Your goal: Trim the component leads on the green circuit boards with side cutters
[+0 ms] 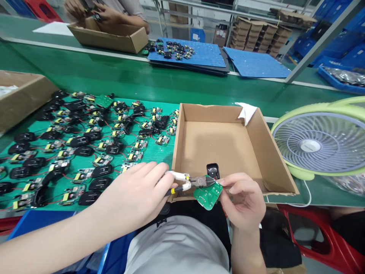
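Observation:
My left hand (139, 190) is closed round the handles of the pliers (199, 182), whose jaws point right and meet the upper edge of a green circuit board (208, 196). Between thumb and fingertips, my right hand (242, 198) pinches the board at its right corner. Just behind the plier jaws a small black casing (213, 171) shows at the near edge of the cardboard box (216, 140). Whether the jaws grip a wire or a component pin is too small to tell.
Many circuit boards with black casings (102, 171) cover the green table at left. A green fan (310, 144) stands right of the box. A second carton (23, 95) sits far left. Across the divider, a person's hands (105, 15) work over another carton (114, 38).

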